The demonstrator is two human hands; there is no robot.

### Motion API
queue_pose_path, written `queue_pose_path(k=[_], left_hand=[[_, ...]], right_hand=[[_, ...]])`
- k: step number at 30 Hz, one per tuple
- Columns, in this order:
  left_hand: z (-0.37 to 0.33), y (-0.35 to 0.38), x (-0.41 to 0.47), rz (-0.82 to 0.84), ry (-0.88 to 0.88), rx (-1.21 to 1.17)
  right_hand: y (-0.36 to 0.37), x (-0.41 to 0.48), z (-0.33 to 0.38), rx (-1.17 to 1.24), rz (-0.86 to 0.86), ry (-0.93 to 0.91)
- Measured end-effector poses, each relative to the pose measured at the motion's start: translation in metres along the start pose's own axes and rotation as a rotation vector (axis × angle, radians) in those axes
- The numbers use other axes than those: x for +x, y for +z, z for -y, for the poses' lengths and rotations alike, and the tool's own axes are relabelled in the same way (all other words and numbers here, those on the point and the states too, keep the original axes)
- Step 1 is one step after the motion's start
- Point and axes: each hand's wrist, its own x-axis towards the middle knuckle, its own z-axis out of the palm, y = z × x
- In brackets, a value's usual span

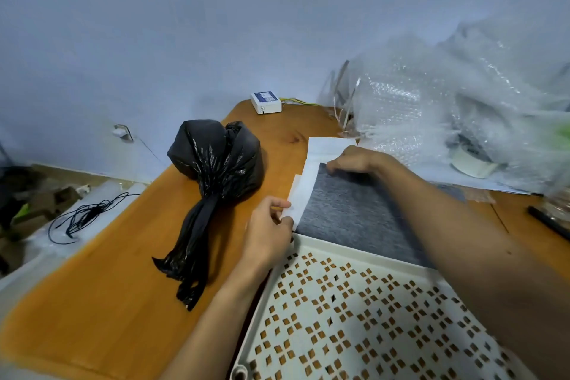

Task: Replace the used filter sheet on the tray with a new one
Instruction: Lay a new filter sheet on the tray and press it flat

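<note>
**Q:** Filter sheet — where does it lie?

**R:** The grey filter sheet (354, 210) lies flat on the bench, just past the far rim of the white perforated tray (354, 318), which fills the near right part of the bench. White sheets (311, 176) lie along the grey one's left and far edges; I cannot tell how many there are.

**Q:** And the hands?

**R:** The left hand (271, 225) pinches the near left corner of the white sheets between thumb and fingers. The right hand (354, 160) is curled at the far edge of the grey sheet, fingertips down on it; whether it grips or only presses I cannot tell. The right forearm crosses over the tray's right side and hides part of the grey sheet.

**Q:** What else stands around?

**R:** A knotted black plastic bag (212, 194) lies left of the sheets, well inside the bench, its tail trailing toward the near edge. At the far corner sits a small white box (266, 102) with yellow wires beside it. A big heap of bubble wrap (462, 102) covers the far right side, with a roll of tape (472, 160) under it. A black pen (549, 222) lies near the right edge.

**Q:** The surface, the room?

**R:** The bench (108, 287) is orange-brown wood with a rounded far end, set against a pale bluish wall (185, 25). Off its left edge a tangled black cable (83, 216) lies on the floor amid blurred clutter.
</note>
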Motion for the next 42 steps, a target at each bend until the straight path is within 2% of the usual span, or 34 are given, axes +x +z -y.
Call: queue_pose_path(k=[5,12,15,19,27,39,42], left_hand=[[-0.007,0.0,0.007,0.024,-0.259,-0.316],[-0.025,0.004,0.022,0.157,-0.384,-0.186],[-0.031,0.005,0.027,0.222,-0.331,-0.122],[-0.037,0.006,0.026,0.299,-0.222,-0.161],[-0.042,0.011,0.022,0.402,-0.107,-0.248],[-0.042,0.006,0.017,0.324,-0.135,-0.249],[-0.041,0.006,0.015,0.298,-0.122,-0.223]], right_hand=[[-0.005,0.002,-0.002,0.071,-0.002,-0.042],[-0.005,0.002,-0.002,0.066,0.051,-0.022],[-0.006,0.001,-0.002,0.084,0.084,-0.011],[-0.012,0.001,-0.004,0.12,0.115,-0.043],[-0.031,-0.005,-0.007,0.247,0.351,-0.054],[-0.046,-0.016,-0.011,0.534,0.456,-0.039],[-0.048,-0.022,-0.01,0.543,0.422,-0.037]])
